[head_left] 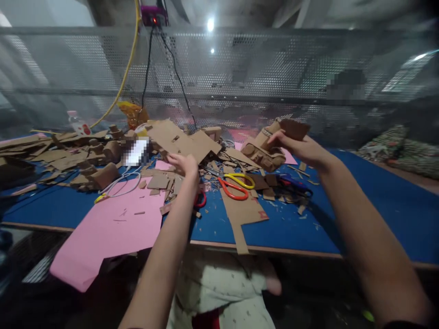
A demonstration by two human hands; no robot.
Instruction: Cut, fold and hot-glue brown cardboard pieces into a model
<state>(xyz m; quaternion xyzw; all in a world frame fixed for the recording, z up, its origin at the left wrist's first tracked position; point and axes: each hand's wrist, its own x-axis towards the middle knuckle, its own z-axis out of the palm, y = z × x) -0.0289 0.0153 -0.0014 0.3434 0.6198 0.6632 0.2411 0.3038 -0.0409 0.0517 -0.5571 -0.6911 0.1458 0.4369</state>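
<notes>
A blue worktop is strewn with cut cardboard scraps, heaped most thickly at its left side. It is backed by a perforated metal panel, above which bright lights are seen in a grey room. A purple box with a lit red lamp is mounted above, and a yellow cable is hung beside it. A pink sheet is draped over the front edge. At the right, a patterned cloth is piled.

A cardboard model is gripped at its upper part by the closed fingers of the right hand, right of centre over the scraps; whether it is supported below cannot be told. The left hand is half curled by a cardboard sheet; whether anything is grasped cannot be told. Between the hands, scissors with red and yellow handles are laid.

A red print is borne by a cardboard cutout, and red marks by a bottle; neither can be read.
</notes>
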